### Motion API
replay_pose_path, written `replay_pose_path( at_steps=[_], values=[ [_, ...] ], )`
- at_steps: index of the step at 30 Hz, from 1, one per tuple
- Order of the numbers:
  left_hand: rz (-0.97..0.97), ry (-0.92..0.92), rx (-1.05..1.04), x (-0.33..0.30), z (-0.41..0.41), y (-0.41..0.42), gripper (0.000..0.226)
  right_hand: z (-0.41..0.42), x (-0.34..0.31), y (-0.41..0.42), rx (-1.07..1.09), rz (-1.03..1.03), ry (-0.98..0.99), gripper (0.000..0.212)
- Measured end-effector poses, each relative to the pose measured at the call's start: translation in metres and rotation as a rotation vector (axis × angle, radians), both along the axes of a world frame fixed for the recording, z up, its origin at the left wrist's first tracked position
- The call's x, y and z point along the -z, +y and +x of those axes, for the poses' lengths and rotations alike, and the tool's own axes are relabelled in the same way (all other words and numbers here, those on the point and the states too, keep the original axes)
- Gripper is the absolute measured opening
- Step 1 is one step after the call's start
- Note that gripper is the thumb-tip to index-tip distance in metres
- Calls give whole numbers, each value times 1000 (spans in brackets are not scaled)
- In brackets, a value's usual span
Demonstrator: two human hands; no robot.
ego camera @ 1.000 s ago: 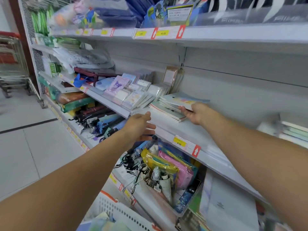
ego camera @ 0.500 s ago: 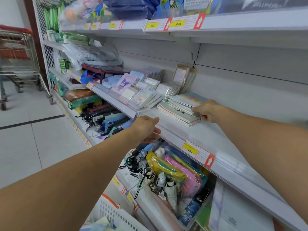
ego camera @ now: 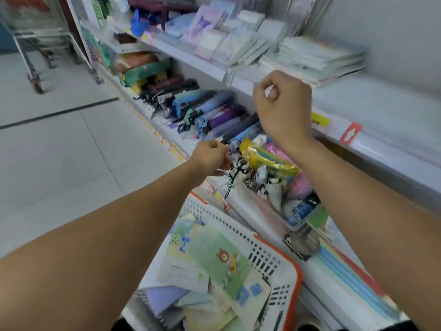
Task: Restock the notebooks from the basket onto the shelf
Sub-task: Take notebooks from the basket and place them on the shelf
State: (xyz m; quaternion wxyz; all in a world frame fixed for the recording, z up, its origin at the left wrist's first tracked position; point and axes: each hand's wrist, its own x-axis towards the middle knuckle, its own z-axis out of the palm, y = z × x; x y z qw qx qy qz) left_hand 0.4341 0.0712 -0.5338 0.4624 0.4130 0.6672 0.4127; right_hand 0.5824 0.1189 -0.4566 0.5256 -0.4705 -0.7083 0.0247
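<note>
A white basket with an orange rim stands at the bottom centre and holds several notebooks; the top one is green with a bear on it. A stack of notebooks lies on the white shelf at the upper right. My right hand hangs in front of the shelf edge, below that stack, fingers loosely curled with nothing in them. My left hand is lower, above the basket and beside the umbrella cords, fingers curled and holding nothing that I can see.
Folded umbrellas fill the lower shelf on the left. A clear bin of pouches and small umbrellas sits beside the basket. More notebooks and cards lie on the upper shelf's left. A shopping trolley stands at the far left.
My right hand has left the notebook stack and drawn back below the shelf edge. My left hand has dropped towards the basket. My view has tilted down, bringing the basket into sight.
</note>
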Motion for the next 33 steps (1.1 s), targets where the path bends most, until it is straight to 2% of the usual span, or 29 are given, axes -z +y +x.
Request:
replay_pose_path(
  at_steps=[2, 3, 4, 5, 6, 7, 10, 12, 13, 15, 17, 20, 22, 24, 26, 28, 31, 33],
  values=[
    [-121, 104, -18, 52, -21, -37, 16, -26, 70, -50, -177, -202, -16, 30],
    [-183, 159, -21, 78, -31, -57, 15, -33, 109, -70, -244, -385, -83, 28],
    [-243, 199, -37, 102, -40, -77, 15, -36, 147, -88, -299, -628, -208, 27],
    [-302, 217, -66, 124, -49, -98, 17, -37, 183, -103, -348, -874, -357, 36],
    [-357, 223, -99, 143, -57, -118, 20, -35, 217, -116, -386, -1053, -492, 54],
    [-414, 240, -121, 161, -63, -135, 22, -31, 245, -128, -399, -1160, -579, 69],
    [-519, 379, -127, 199, -69, -169, 19, -16, 301, -156, -374, -1271, -586, 87],
    [-519, 444, -130, 208, -66, -176, 20, -10, 322, -170, -410, -1289, -622, 97],
    [-513, 493, -115, 211, -66, -177, 28, -9, 330, -175, -411, -1269, -644, 95],
    [-525, 576, -82, 215, -68, -181, 39, -6, 338, -183, -364, -1198, -661, 81],
    [-553, 575, -104, 219, -72, -185, 33, -5, 339, -187, -330, -1149, -690, 66],
    [-496, 457, -166, 220, -73, -186, 9, 0, 337, -187, -332, -1107, -761, 58],
    [-452, 364, -199, 218, -68, -184, 6, 2, 333, -187, -342, -1097, -758, 53],
    [-466, 339, -190, 218, -66, -182, 3, 5, 329, -188, -346, -1060, -761, 38],
    [-539, 339, -188, 216, -66, -184, 9, 7, 322, -190, -317, -970, -813, 28],
    [-579, 290, -231, 216, -68, -186, 15, 6, 310, -188, -224, -862, -825, 28],
    [-609, 122, -294, 214, -69, -191, 16, -12, 279, -180, -125, -739, -738, 25],
    [-628, 101, -265, 216, -69, -193, 21, -31, 255, -174, -107, -677, -674, 23]
  ],
)
